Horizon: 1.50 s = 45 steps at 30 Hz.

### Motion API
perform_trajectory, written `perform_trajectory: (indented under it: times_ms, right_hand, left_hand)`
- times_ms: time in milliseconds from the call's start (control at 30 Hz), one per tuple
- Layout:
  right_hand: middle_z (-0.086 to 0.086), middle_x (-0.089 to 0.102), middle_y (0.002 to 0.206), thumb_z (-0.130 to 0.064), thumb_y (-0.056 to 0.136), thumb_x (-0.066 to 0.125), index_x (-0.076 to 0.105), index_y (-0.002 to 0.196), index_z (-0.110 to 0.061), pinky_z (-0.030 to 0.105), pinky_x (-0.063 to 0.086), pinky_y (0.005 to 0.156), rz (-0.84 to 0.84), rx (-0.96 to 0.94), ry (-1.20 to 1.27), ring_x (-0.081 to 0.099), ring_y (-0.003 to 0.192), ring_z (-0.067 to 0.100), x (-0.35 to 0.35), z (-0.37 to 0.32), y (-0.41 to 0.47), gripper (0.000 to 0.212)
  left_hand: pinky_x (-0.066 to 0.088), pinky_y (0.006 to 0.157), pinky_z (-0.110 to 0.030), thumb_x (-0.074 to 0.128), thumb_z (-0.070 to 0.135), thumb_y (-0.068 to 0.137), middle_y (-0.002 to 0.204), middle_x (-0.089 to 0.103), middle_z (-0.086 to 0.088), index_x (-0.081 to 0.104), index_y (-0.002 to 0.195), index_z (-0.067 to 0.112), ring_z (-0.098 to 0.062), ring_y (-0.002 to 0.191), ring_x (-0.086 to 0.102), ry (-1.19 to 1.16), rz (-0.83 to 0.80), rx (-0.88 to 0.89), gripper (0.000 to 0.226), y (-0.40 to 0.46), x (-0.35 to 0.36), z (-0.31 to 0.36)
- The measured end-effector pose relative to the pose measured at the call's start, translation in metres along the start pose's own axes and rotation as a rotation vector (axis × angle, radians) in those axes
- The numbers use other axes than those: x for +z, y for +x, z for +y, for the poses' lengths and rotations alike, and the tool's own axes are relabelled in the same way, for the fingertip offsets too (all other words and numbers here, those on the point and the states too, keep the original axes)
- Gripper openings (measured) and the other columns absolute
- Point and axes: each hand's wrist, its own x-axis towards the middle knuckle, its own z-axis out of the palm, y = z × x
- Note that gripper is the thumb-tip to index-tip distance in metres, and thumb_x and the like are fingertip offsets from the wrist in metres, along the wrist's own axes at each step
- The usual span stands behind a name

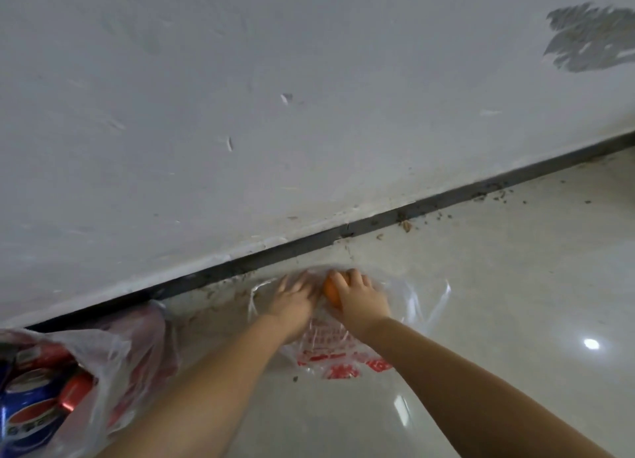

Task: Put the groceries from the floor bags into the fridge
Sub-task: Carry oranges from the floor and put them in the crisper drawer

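a blue can [32, 409] in the left floor bag [113, 361] bore the pepsi globe logo; red print on the clear bag [343, 358], right of it, was unreadable.

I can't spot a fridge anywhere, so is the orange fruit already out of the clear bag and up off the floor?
No, the right hand grips the orange fruit low inside the clear bag on the floor.
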Motion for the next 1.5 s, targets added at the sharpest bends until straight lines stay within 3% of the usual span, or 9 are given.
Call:
perform_trajectory:
  times_ms: [167,367,467,667,800,967,1133,1267,1500]
  right_hand:
    - [0.003,0.035,0.141,-0.038,0.087,0.059,0.025,0.140,-0.035,0.039,0.045,0.100,0.037,0.043,0.213,0.041,0.126,0.026,-0.027,-0.012,-0.016,0.063]
    - [0.004,0.038,0.136,-0.032,0.085,0.065,0.033,0.140,-0.028,0.034,0.045,0.097,0.149,0.160,0.395,0.043,0.121,0.023,-0.126,-0.040,-0.107,0.063]
    - [0.006,0.037,0.135,-0.031,0.086,0.065,0.034,0.138,-0.026,0.036,0.045,0.095,0.170,0.282,0.455,0.043,0.120,0.027,-0.192,-0.053,-0.169,0.061]
    - [0.005,0.034,0.136,-0.032,0.087,0.063,0.032,0.139,-0.028,0.031,0.043,0.092,0.183,0.351,0.393,0.041,0.122,0.026,-0.319,-0.096,-0.290,0.061]
    - [0.005,0.034,0.136,-0.038,0.087,0.062,0.030,0.140,-0.031,0.033,0.044,0.095,0.216,0.373,0.293,0.038,0.123,0.026,-0.390,-0.121,-0.362,0.062]
    - [0.007,0.035,0.134,-0.041,0.086,0.062,0.029,0.140,-0.032,0.035,0.044,0.092,0.346,0.474,0.284,0.042,0.119,0.028,-0.447,-0.148,-0.446,0.064]
    - [0.004,0.032,0.129,-0.042,0.085,0.063,0.029,0.137,-0.034,0.027,0.050,0.071,0.502,0.666,0.427,0.050,0.093,0.023,-0.474,-0.160,-0.553,0.063]
    - [0.003,0.030,0.131,-0.044,0.085,0.063,0.029,0.139,-0.034,0.026,0.047,0.079,0.672,0.801,0.448,0.052,0.103,0.026,-0.489,-0.156,-0.661,0.065]
    - [0.008,0.035,0.122,-0.041,0.083,0.068,0.037,0.136,-0.029,0.038,0.046,0.094,1.020,1.096,0.496,0.050,0.105,0.029,-0.450,-0.139,-0.907,0.063]
  left_hand:
    - [0.000,0.119,-0.044,0.046,0.010,0.093,0.160,-0.011,-0.001,-0.004,0.152,0.021,-0.021,0.147,-0.010,0.040,-0.123,-0.045,0.077,-0.009,-0.023,0.006]
    - [0.023,0.116,-0.042,0.039,0.015,0.097,0.156,0.022,-0.009,0.035,0.144,0.016,-0.028,0.142,0.024,-0.099,-0.054,-0.090,0.048,-0.083,-0.111,0.025]
    - [0.043,0.094,-0.033,0.043,0.017,0.092,0.140,0.046,-0.010,0.050,0.132,0.014,-0.029,0.121,0.049,-0.242,0.025,-0.077,0.041,-0.147,-0.181,0.045]
    - [0.039,0.098,-0.037,0.045,0.023,0.094,0.136,0.050,-0.010,0.054,0.125,0.010,-0.029,0.121,0.048,-0.180,0.055,0.018,0.034,-0.272,-0.314,0.103]
    - [0.039,0.100,-0.033,0.041,0.021,0.097,0.134,0.050,-0.007,0.050,0.130,0.012,-0.024,0.122,0.047,-0.191,0.138,0.135,0.035,-0.343,-0.395,0.149]
    - [0.040,0.100,-0.033,0.035,0.014,0.096,0.129,0.054,-0.006,0.055,0.122,0.012,-0.023,0.119,0.046,-0.162,0.226,0.280,0.034,-0.401,-0.452,0.192]
    - [0.040,0.098,-0.035,0.034,0.014,0.095,0.128,0.055,-0.007,0.056,0.122,0.011,-0.025,0.117,0.048,-0.110,0.270,0.420,0.035,-0.461,-0.479,0.252]
    - [0.043,0.098,-0.035,0.037,0.018,0.095,0.126,0.057,-0.004,0.056,0.122,0.015,-0.021,0.113,0.052,-0.027,0.342,0.637,0.033,-0.511,-0.496,0.326]
    - [0.044,0.091,-0.035,0.041,0.017,0.093,0.121,0.057,-0.006,0.059,0.120,0.015,-0.025,0.109,0.053,0.115,0.434,1.033,0.032,-0.632,-0.486,0.515]
